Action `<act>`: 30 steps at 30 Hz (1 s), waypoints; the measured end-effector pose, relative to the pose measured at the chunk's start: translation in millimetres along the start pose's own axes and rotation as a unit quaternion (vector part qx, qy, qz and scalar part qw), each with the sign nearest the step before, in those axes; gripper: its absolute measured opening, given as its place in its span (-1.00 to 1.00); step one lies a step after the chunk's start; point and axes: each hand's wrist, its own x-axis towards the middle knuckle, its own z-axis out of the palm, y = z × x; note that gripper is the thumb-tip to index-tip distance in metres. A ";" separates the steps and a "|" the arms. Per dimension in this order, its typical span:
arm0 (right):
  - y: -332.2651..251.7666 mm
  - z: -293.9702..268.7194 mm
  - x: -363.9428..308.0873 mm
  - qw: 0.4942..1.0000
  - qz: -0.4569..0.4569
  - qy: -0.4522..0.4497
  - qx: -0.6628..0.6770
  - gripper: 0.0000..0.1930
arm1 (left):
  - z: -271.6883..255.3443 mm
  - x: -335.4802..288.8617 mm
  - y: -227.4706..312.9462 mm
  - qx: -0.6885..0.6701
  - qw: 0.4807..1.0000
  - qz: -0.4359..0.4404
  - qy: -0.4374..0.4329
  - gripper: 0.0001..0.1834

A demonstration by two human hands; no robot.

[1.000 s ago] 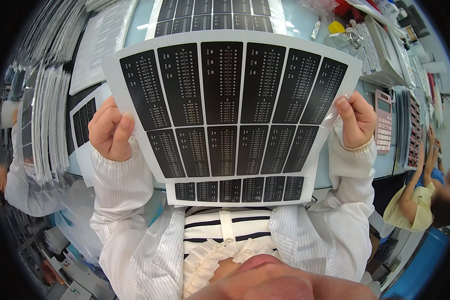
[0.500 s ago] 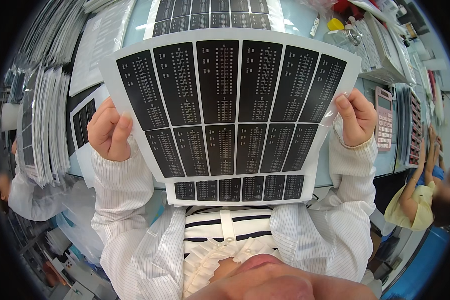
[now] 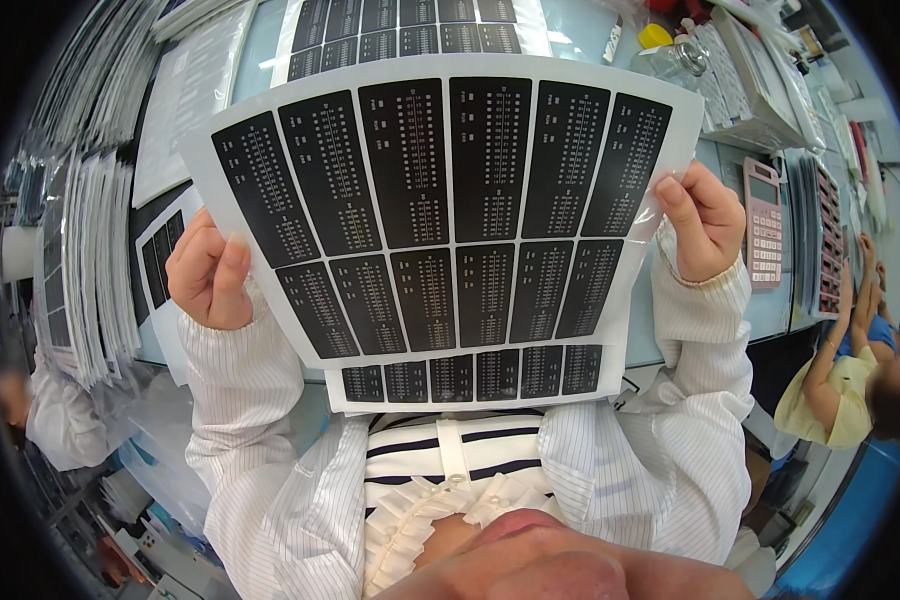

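Between my hands a white sheet of black printed labels is held up, tilted toward me, its panels set in two rows with small light markings. My left hand pinches its left edge between thumb and fingers. On the opposite edge, my right hand grips it the same way. Below it, close to my chest, part of another label sheet shows; most of that one is hidden behind the held sheet. A further label sheet lies on the table beyond.
Stacks of bagged sheets fill the left side. A pink calculator lies at the right, near a dark red slotted rack. A glass jar and a white box stand at the back right. Another person sits far right.
Both hands and the held sheet have shifted slightly left in the picture. The sheet below it shows a little more. Both grips are unchanged.
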 end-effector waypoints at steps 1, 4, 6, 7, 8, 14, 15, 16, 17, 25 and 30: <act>0.1 0.2 -0.1 1.000 0.000 0.002 -0.001 -0.80 | 0.5 0.0 -0.8 -0.001 1.000 0.001 -0.001 -0.74; 0.6 -0.1 0.1 1.000 0.002 0.004 0.007 -0.79 | 1.8 1.0 -1.5 0.002 1.000 0.015 -0.003 -0.73; 0.2 -1.0 0.6 1.000 -0.002 -0.003 -0.003 -0.79 | 2.7 1.5 -0.1 0.001 1.000 0.009 0.002 -0.73; 0.0 -0.9 0.9 1.000 -0.002 -0.001 -0.002 -0.79 | 2.6 1.6 0.0 0.001 1.000 0.011 0.001 -0.73; -0.2 -0.8 1.1 1.000 -0.005 -0.002 -0.002 -0.79 | 2.4 1.5 0.0 0.002 1.000 0.010 0.000 -0.73; 0.3 0.6 1.4 1.000 -0.006 -0.003 0.008 -0.79 | 2.1 1.6 -0.3 0.000 1.000 0.010 0.000 -0.72; 0.3 0.9 1.4 1.000 -0.004 -0.003 0.012 -0.79 | 2.2 1.7 -0.3 -0.001 1.000 0.010 -0.001 -0.72; 0.2 0.6 1.2 1.000 -0.003 -0.002 0.011 -0.79 | 2.1 1.9 -0.2 -0.002 1.000 0.010 -0.002 -0.72; 0.4 0.2 0.9 1.000 -0.007 -0.001 0.010 -0.80 | 1.7 1.8 -0.2 -0.001 1.000 0.008 -0.002 -0.72; -1.2 3.0 1.6 1.000 0.005 0.014 0.010 -0.84 | 3.2 -0.5 1.2 0.019 1.000 -0.011 0.011 -0.74; -1.8 2.5 2.7 1.000 -0.002 0.021 0.001 -0.85 | 2.1 -0.8 -0.6 0.025 0.999 -0.005 0.021 -0.74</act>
